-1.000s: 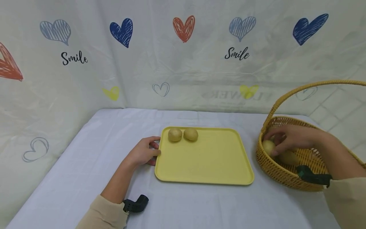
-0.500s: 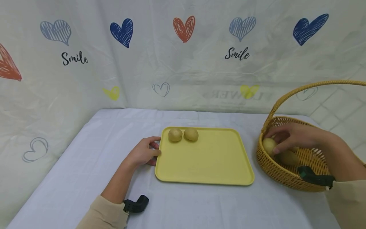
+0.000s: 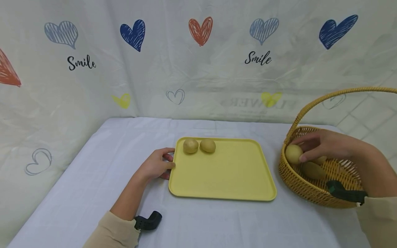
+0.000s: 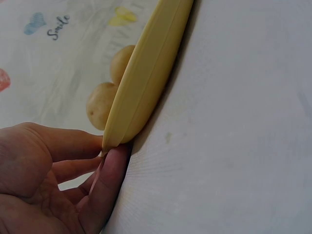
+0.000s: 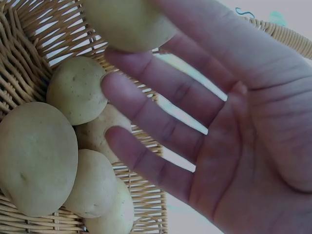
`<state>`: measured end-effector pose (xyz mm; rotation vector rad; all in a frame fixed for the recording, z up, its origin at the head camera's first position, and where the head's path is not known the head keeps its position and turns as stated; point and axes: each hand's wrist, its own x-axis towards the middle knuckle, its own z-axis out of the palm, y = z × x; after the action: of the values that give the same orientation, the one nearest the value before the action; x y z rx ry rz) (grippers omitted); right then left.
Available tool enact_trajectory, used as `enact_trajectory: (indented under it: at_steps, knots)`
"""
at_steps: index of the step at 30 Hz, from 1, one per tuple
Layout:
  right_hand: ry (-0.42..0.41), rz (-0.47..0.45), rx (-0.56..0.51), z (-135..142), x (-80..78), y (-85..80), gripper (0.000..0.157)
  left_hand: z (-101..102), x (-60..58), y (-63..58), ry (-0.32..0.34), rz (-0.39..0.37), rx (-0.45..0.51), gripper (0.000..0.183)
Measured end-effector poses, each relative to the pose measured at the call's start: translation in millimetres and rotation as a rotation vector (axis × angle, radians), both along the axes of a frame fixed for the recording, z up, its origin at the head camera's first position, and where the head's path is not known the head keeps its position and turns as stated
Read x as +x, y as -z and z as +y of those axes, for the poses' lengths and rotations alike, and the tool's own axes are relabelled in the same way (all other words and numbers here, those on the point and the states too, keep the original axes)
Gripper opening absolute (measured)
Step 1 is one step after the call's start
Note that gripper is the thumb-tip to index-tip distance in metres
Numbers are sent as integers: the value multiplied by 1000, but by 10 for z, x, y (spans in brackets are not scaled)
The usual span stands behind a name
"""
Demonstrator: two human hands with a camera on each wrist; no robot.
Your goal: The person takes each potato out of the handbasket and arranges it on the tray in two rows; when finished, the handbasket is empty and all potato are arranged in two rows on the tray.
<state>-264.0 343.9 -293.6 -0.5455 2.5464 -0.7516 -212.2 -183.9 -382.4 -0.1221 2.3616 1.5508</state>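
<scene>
My left hand [image 3: 156, 165] pinches the left rim of a yellow tray [image 3: 226, 175]; the left wrist view shows the thumb and a finger on either side of that edge. Two potatoes, one at the far left corner [image 3: 190, 146] and one beside it [image 3: 207, 145], lie on the tray. Inside the wicker basket [image 3: 305, 193], my right hand [image 3: 332, 144] holds a potato [image 5: 129, 24] between thumb and fingertips, above the others. Its remaining fingers are spread apart. Several more potatoes [image 5: 36, 158] lie beneath them in the basket.
The basket's tall arched handle [image 3: 341, 91] rises over the right forearm. A white cloth [image 3: 201, 220] covers the table. Behind it hangs a pale curtain [image 3: 155, 69] printed with hearts. A black wrist mount [image 3: 148, 221] sits on the left forearm.
My right hand has risen slightly with the potato, uncovering more of the potatoes below. The left hand and the tray stay in place.
</scene>
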Motion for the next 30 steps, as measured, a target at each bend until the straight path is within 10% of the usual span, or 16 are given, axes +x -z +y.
enact_trajectory:
  at_steps: [30]
  knots:
    - [88,120,-98,-72,61,-77,53,-3,11,-23,11,7,-3,62]
